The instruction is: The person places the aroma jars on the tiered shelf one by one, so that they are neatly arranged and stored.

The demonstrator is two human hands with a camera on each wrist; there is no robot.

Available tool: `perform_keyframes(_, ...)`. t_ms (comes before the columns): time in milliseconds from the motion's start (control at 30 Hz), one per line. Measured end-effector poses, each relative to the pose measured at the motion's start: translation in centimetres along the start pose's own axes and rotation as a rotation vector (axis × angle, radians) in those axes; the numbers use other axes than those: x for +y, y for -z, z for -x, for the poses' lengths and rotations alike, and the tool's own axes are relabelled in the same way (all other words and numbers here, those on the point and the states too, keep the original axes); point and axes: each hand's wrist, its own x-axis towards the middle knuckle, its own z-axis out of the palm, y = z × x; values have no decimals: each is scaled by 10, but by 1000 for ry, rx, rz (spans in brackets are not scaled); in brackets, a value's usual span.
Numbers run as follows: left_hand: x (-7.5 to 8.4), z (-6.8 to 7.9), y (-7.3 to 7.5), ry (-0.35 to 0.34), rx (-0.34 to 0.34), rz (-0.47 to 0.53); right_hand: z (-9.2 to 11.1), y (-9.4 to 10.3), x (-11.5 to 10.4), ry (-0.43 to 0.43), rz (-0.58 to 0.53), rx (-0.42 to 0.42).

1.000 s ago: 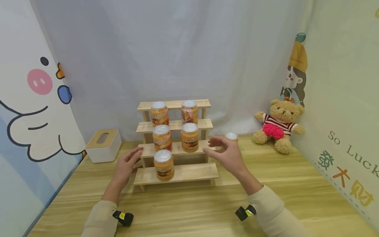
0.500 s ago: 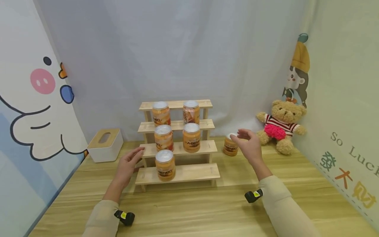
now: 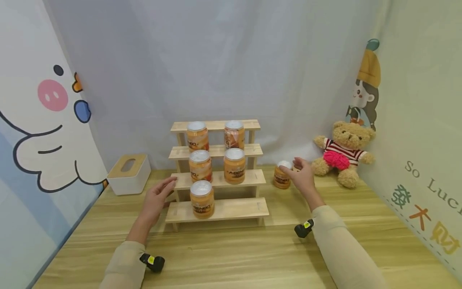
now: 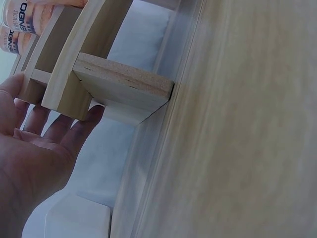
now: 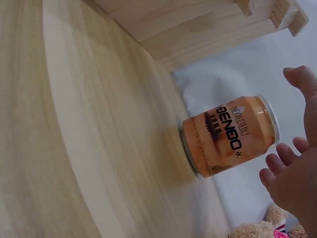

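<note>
Orange cans with silvery lids stand upright on a stepped wooden display rack (image 3: 238, 207). One can (image 3: 202, 202) is on the lowest step; two are on the step above it and two more higher up. Another can (image 3: 282, 177) stands on the table right of the rack. My right hand (image 3: 302, 175) is beside its lid, thumb and fingers spread; in the right wrist view they are apart around the can's (image 5: 228, 136) top end. At the rack's left end, my left hand (image 3: 156, 200) touches the step edges with extended fingers (image 4: 86, 126).
A white tissue box with a wooden lid (image 3: 128, 174) stands left of the rack. A teddy bear (image 3: 344, 152) in a striped top sits at the back right, near the right hand. A grey curtain (image 3: 223, 60) hangs behind the table.
My right hand has moved right, from the rack's right side to the loose can's lid, and lately slightly closer to it. The left hand has stayed at the rack's left end.
</note>
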Motion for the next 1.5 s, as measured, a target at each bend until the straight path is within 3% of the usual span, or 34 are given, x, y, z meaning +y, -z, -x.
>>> perform_keyframes(167,1,-2,0,8,2,-7,-6,-5,7,-27,-15,-10)
perform_keyframes(367,3,-1,0,12,4,-10,-11,-11,17,-74,-53,-84)
perform_keyframes(667,4,0,0,8,8,-8,-14,-19,30,-60,-69,-81)
perform_keyframes(1067,1,0,1,0,10,2,-6,-13,31,-27,-69,-85)
perform_keyframes(1233,0,1,1,4,16,10,-2,-5,23,-17,-67,-105)
perform_keyframes(1500,1,1,1,4,12,11,17,14,-10,88,-47,-160)
